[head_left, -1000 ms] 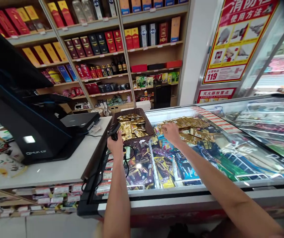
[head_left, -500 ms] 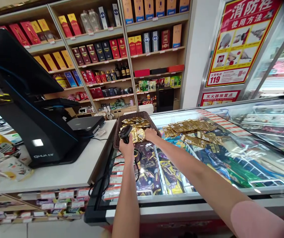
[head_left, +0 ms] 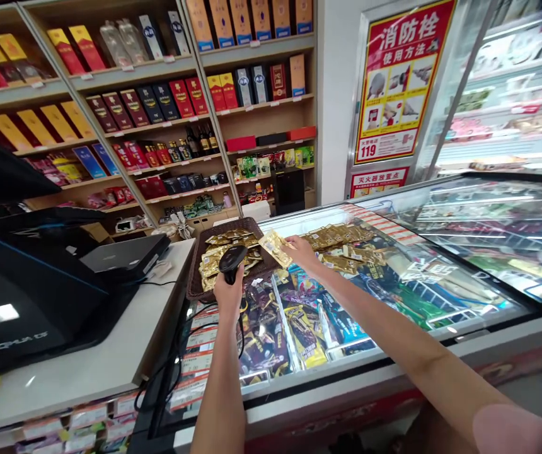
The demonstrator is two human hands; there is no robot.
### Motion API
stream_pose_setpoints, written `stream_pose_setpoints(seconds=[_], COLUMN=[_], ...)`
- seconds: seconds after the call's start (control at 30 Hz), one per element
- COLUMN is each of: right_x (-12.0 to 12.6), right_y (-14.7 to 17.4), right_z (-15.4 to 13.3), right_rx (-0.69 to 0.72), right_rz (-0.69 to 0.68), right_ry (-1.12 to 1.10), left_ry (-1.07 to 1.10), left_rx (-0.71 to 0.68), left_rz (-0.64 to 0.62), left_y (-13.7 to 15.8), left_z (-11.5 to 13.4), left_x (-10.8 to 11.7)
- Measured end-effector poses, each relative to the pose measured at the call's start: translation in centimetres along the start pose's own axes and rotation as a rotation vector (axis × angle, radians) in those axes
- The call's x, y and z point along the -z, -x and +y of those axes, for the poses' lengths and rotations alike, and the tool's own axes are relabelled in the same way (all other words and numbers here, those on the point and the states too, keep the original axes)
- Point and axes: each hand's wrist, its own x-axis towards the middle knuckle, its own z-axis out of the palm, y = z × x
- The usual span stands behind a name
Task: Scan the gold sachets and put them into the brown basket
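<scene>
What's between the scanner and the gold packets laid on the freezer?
Head view: the basket with gold packets, then a packet in the right hand.

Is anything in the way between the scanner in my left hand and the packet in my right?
Nothing visible stands between the barcode scanner and the gold packet; the brown woven basket appears to lie lower.

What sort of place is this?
Most likely a shop's checkout, judging by the black handheld barcode scanner, the glass-topped white chest freezer holding colourful packets, and the wooden shelves of upright boxes.
</scene>
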Motion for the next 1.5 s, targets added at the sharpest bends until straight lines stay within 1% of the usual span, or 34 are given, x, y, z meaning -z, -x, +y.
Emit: stream_pose_setpoints(seconds=[0.1, 0.17, 0.3, 0.4, 0.47, 0.63, 0.8, 0.93, 1.0, 1.07, 1.17, 1.3, 1.4, 1.5], right_x=[2.9, 4.1, 5.0, 5.2, 5.3, 5.4, 5.5, 5.4, 5.6, 6.2, 7.9, 10.1, 10.8, 10.7], right_y=[1.2, 1.9, 2.8, 3.1, 3.2, 3.4, 3.7, 3.4, 3.1, 2.5, 1.6, 0.5, 0.2, 0.3], right_z=[2.9, 4.6, 6.5, 6.9, 6.9, 6.4, 6.1, 6.5, 7.0, 7.7, 9.2, 11.9, 13.6, 14.0], right_rx=[-0.044, -0.088, -0.196, -0.229, -0.228, -0.247, -0.243, -0.239, -0.264, -0.329, -0.431, -0.534, -0.543, -0.480], right_rz=[0.091, 0.152, 0.226, 0.212, 0.195, 0.212, 0.181, 0.187, 0.241, 0.343, 0.513, 0.682, 0.747, 0.800], right_ry=[-0.092, -0.130, -0.190, -0.221, -0.231, -0.158, -0.119, -0.089, -0.051, -0.015, 0.006, 0.021, 0.078, 0.194], left_ry=[0.005, -0.008, -0.062, -0.138, -0.178, -0.200, -0.187, -0.205, -0.204, -0.207, -0.211, -0.239, -0.234, -0.205], left_rx=[-0.035, -0.068, -0.140, -0.149, -0.147, -0.131, -0.118, -0.140, -0.139, -0.136, -0.140, -0.188, -0.188, -0.139], left_rz=[-0.125, -0.211, -0.378, -0.480, -0.511, -0.551, -0.587, -0.578, -0.556, -0.545, -0.550, -0.552, -0.534, -0.457], left_y=[0.8, 1.4, 2.8, 3.6, 3.8, 4.1, 4.4, 4.4, 4.3, 4.2, 4.0, 3.8, 3.6, 3.3], left_z=[0.4, 0.6, 0.9, 1.0, 1.0, 1.1, 1.0, 0.7, 0.6, 0.5, 0.4, 0.3, 0.1, 0.1], left_x=[-0.7, -1.2, -2.3, -3.0, -3.3, -3.6, -3.8, -4.1, -4.1, -4.1, -4.0, -3.9, -3.9, -3.8])
